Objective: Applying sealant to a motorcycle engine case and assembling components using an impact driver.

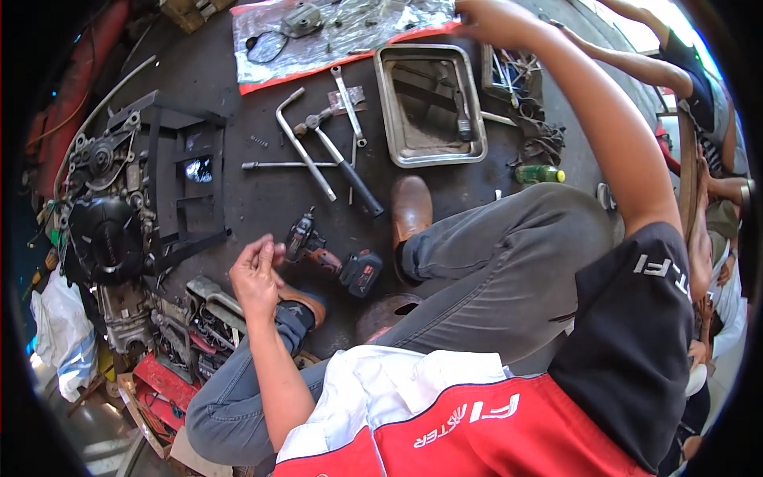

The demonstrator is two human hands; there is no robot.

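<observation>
My left hand [258, 270] is raised beside the cordless impact driver [358, 272], its fingers curled and pressed toward the thumb; whether they hold anything I cannot make out. At the top, my right hand [485, 17] reaches to the edge of a plastic sheet [262, 71] bearing a metal casting [304, 22], a dark gasket ring and small parts; its fingertips are blurred. Below the sheet lie a metal tray [385, 103] with a dark tool in it, an L-shaped wrench [296, 135], a ratchet with black handle [346, 172] and a combination wrench [350, 111].
An engine block [99, 222] stands beside a black metal frame [183, 238] on the left, near a white sack [62, 334] and red toolbox [163, 381]. A tool box [509, 75] and green bottle [540, 175] lie right. Other people's arms [652, 71] and legs crowd the right edge.
</observation>
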